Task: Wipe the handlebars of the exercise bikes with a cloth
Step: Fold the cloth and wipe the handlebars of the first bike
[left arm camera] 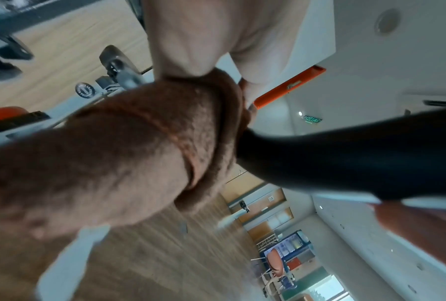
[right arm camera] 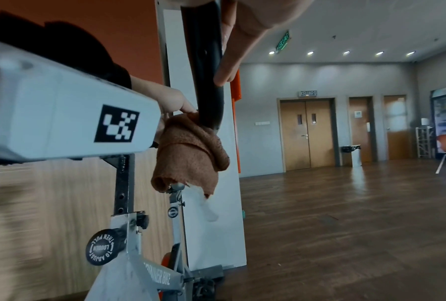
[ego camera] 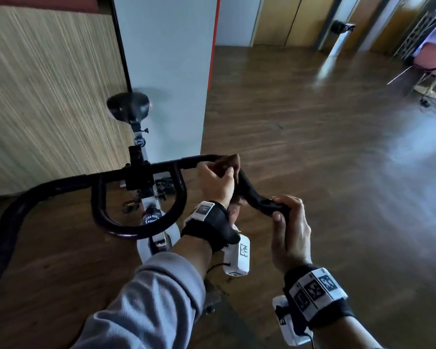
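Wood floor (ego camera: 312, 152) fills the room; white pillar (ego camera: 166, 71) at 12 o'clock w/ wood-panel wall (ego camera: 48, 96) at 10. White exercise bike (right arm camera: 139, 270) stands in front of the pillar, black saddle (ego camera: 127, 105) at 11. Black handlebars (ego camera: 141, 172) span 9 to 3 in head view. Left hand (ego camera: 215, 181) is wrapped round a brown cloth (right arm camera: 191, 148), cloth folded round the bar's right bend, one end hanging below. Right hand (ego camera: 288, 233), at 4 o'clock from the left, grasps the bar's end tip, thumb up alongside.
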